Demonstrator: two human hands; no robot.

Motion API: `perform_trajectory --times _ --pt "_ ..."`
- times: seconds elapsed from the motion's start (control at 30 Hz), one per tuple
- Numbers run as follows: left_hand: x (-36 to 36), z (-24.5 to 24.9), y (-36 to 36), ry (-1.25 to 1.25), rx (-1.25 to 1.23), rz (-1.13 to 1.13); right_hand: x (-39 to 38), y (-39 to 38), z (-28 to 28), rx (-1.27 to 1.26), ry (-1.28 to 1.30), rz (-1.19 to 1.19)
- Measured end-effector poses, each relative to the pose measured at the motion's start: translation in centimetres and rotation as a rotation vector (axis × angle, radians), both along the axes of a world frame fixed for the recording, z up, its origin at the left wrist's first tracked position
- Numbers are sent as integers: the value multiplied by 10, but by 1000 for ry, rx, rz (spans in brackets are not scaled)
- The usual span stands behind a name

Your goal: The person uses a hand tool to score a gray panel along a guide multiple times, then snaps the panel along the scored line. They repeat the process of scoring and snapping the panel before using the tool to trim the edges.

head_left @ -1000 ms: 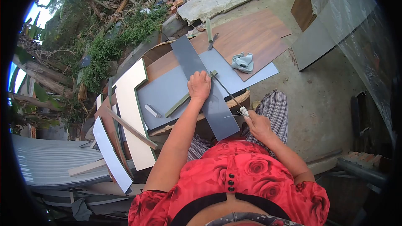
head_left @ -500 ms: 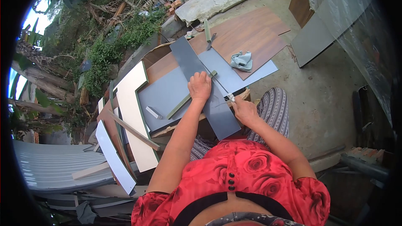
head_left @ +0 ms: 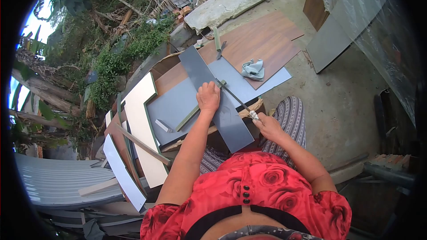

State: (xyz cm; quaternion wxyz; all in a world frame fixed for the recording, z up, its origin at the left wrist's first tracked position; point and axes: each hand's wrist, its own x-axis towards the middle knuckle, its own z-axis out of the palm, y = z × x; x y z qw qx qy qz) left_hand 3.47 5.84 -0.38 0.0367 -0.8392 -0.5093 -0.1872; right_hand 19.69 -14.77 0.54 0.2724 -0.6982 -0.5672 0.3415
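Note:
My left hand presses down on a long dark grey board, its fingers curled over a green-edged strip that runs across the board. In my right hand is the white wrapped handle of a thin dark tool. The tool's blade slants up and left over the board, its tip close to the end of the strip beside my left hand. Under the dark board lie a blue-grey panel and a brown wood-grain panel.
A crumpled pale cloth lies on the brown panel. A small white block sits left of the strip. Cream boards lean at the left, above corrugated metal. Plastic sheeting hangs over a grey panel at the right.
My right hand has drawn back down and to the right with the tool, so more of its blade shows. My left hand stays on the board. The view has shifted slightly.

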Motion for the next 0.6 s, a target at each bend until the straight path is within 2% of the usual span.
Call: perform_trajectory --times 0.17,0.3,0.37,0.4,0.47,0.6 --pt "0 0 0 -10 33 -37 -19 1 -13 165 -135 -77" --pt "-2 -3 4 -21 41 -20 -18 13 -7 117 -115 -62" --pt "0 -3 4 -29 40 -13 -6 16 7 -44 234 45" --pt "-1 -2 3 -22 32 -10 -1 13 7 -39 234 46" --pt "-1 -2 3 -16 30 -7 9 8 8 62 -36 15" --pt "1 -1 2 12 29 12 -1 -1 10 64 -162 -15"
